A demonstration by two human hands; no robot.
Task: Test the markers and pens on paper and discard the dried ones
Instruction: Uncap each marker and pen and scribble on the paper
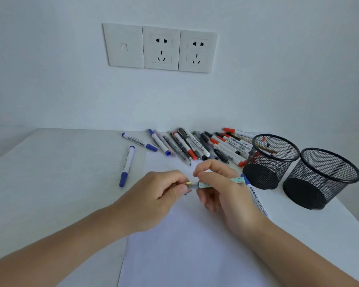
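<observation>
Both hands meet over the white sheet of paper (187,245). My right hand (222,187) grips the barrel of a teal patterned pen (222,182) lying crosswise. My left hand (160,195) pinches that pen's left end, where a small grey and yellow part shows; whether it is the cap or the tip I cannot tell. A pile of markers and pens (205,146) with red, blue and black caps lies against the wall behind the paper. A blue whiteboard marker (257,201) rests on the table just right of my right hand.
Two black mesh pen cups stand at the right: the nearer-to-wall cup (269,162) holds a few pens, the other cup (319,179) looks empty. Two loose blue markers (127,165) lie left of the paper. Wall sockets (161,48) sit above the white table (60,183).
</observation>
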